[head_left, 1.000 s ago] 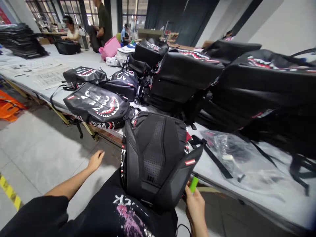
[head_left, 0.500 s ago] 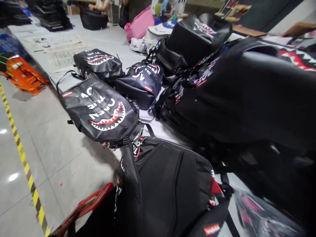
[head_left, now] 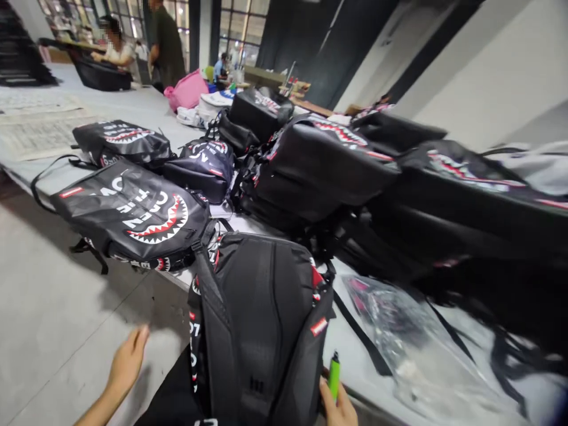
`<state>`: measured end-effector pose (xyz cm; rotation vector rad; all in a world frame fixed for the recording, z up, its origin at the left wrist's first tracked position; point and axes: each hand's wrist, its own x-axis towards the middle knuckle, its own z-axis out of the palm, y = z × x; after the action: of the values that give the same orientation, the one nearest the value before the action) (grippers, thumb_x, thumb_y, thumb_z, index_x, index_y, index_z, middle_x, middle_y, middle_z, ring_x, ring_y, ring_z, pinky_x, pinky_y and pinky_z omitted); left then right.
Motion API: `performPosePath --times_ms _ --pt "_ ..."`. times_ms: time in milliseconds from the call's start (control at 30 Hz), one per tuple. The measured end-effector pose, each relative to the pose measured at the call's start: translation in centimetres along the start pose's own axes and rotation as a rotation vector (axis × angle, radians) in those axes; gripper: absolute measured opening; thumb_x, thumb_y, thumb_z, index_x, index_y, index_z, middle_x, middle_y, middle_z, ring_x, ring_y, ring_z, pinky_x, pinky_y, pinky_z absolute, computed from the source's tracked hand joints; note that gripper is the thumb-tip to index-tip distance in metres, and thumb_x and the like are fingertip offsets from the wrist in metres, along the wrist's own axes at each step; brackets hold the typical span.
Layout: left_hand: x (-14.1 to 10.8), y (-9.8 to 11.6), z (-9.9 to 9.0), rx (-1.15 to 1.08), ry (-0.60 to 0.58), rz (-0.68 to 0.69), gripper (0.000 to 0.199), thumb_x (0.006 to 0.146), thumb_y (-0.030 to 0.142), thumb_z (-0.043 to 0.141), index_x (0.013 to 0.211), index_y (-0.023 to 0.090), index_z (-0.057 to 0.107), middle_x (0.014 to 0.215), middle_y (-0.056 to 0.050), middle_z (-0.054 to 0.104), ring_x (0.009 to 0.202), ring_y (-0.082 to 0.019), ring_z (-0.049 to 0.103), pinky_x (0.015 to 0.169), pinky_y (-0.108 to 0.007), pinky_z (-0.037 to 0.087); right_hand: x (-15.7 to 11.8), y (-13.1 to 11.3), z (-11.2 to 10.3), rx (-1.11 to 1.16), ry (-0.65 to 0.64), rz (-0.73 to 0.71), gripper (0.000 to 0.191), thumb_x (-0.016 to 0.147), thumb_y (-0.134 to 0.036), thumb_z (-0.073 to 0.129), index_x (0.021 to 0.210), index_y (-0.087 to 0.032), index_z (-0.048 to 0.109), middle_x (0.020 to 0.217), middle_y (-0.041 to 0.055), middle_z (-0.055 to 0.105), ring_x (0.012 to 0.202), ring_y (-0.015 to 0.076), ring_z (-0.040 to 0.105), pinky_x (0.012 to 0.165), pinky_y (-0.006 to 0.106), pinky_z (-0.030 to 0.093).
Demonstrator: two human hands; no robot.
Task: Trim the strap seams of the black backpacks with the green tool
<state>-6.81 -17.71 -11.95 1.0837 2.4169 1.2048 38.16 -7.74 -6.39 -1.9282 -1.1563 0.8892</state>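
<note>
A black backpack [head_left: 261,307] stands at the table's edge in front of me, its padded back panel and shoulder straps facing me. My right hand [head_left: 339,408] is at its lower right side, closed round a slim green pen-like tool [head_left: 334,373] with a dark tip pointing up. I cannot make out the tool's exact kind. To the left of the backpack, my left hand [head_left: 127,362] hangs apart from it over the floor, fingers stretched and nothing visible in them. Beyond lies another black backpack [head_left: 146,207] with a red and white shark-mouth print.
Several similar black backpacks [head_left: 319,171] are piled along the right. A clear plastic bag [head_left: 408,337] lies on the white table [head_left: 359,373] at right. Paper sheets [head_left: 39,127], a pink bag [head_left: 189,92] and people [head_left: 168,47] are farther back.
The view has swung up and to the right. Both my hands have come into sight, the right one with the green tool. The near backpack looks more upright.
</note>
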Motion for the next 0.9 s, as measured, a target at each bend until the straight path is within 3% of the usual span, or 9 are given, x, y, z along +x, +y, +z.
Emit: performPosePath --times_ms 100,200,300,400,500,600,700,800,900 --pt "4.1 8.3 -0.9 -0.095 0.17 0.464 0.031 0.094 0.042 0.046 0.108 0.021 0.065 0.106 -0.009 0.071 0.102 -0.026 0.066 0.092 -0.042 0.053 -1.1 -1.3 2.0 0.065 0.025 -0.058 0.076 0.056 -0.069 0.061 0.109 -0.014 0.072 0.107 0.0115 0.074 0.114 0.0353 0.062 0.098 0.041 0.05" --pt "6.0 19.6 2.1 -0.075 -0.115 0.922 0.036 0.097 0.038 0.048 0.125 0.02 0.059 0.122 -0.01 0.067 0.115 -0.023 0.062 0.1 -0.04 0.049 -3.1 -2.1 3.3 0.143 0.025 -0.089 0.07 0.057 -0.065 0.06 0.101 -0.011 0.072 0.103 0.0154 0.074 0.106 0.0363 0.065 0.096 0.043 0.05" --pt "4.7 27.2 8.6 0.094 -0.359 1.274 0.047 0.095 0.04 0.052 0.135 0.016 0.054 0.146 -0.016 0.051 0.137 -0.03 0.044 0.111 -0.048 0.04 -5.9 -0.6 3.1 0.219 0.017 -0.128 0.062 0.065 -0.061 0.061 0.102 -0.013 0.071 0.1 0.0127 0.074 0.1 0.0323 0.067 0.091 0.041 0.051" --pt "2.7 30.1 13.9 0.216 -0.437 1.512 0.05 0.094 0.043 0.052 0.136 0.015 0.054 0.152 -0.017 0.043 0.144 -0.036 0.031 0.116 -0.057 0.027 -8.4 1.3 1.0 0.204 0.038 -0.077 0.057 0.066 -0.063 0.063 0.093 -0.014 0.071 0.087 0.0122 0.074 0.087 0.0317 0.068 0.082 0.043 0.054" --pt "2.1 31.7 16.1 0.286 -0.507 1.67 0.034 0.096 0.037 0.048 0.117 0.015 0.065 0.131 -0.014 0.06 0.13 -0.031 0.048 0.115 -0.054 0.024 -9.5 0.0 -0.9 0.146 0.233 -0.1 0.046 0.077 -0.058 0.061 0.097 -0.017 0.069 0.088 0.0122 0.074 0.087 0.0319 0.068 0.083 0.045 0.053" --pt "2.5 33.9 16.6 0.378 -0.609 1.782 0.03 0.096 0.037 0.048 0.101 0.014 0.067 0.103 -0.013 0.069 0.101 -0.025 0.061 0.097 -0.044 0.037 -8.6 -4.3 -0.2 0.188 0.253 -0.483 0.03 0.089 -0.038 0.057 0.113 -0.023 0.066 0.105 0.0095 0.073 0.097 0.0266 0.069 0.092 0.043 0.052" --pt "3.3 35.6 16.6 0.454 -0.692 1.817 0.035 0.095 0.043 0.05 0.092 0.013 0.069 0.087 -0.011 0.069 0.083 -0.023 0.061 0.078 -0.038 0.038 -5.9 -7.8 2.7 0.153 -0.062 -0.845 0.033 0.086 -0.024 0.055 0.117 -0.024 0.066 0.109 0.0066 0.073 0.1 0.0231 0.069 0.091 0.038 0.054" --pt "5.7 36.5 16.0 0.493 -0.735 1.909 0.044 0.096 0.051 0.046 0.083 0.016 0.07 0.081 -0.009 0.068 0.078 -0.021 0.058 0.077 -0.039 0.037 -3.7 -7.1 5.2 0.156 -0.085 -0.754 0.028 0.089 -0.024 0.049 0.112 -0.021 0.065 0.098 0.0065 0.075 0.09 0.0214 0.071 0.084 0.034 0.056" --pt "9.6 37.3 15.4 0.46 -0.603 1.945 0.057 0.096 0.062 0.037 0.079 0.018 0.069 0.082 -0.007 0.065 0.088 -0.022 0.054 0.09 -0.043 0.037 -3.4 -4.3 5.9 0.085 -0.043 -0.589 0.025 0.092 -0.031 0.05 0.11 -0.02 0.064 0.095 0.0076 0.075 0.086 0.0227 0.071 0.08 0.034 0.055"
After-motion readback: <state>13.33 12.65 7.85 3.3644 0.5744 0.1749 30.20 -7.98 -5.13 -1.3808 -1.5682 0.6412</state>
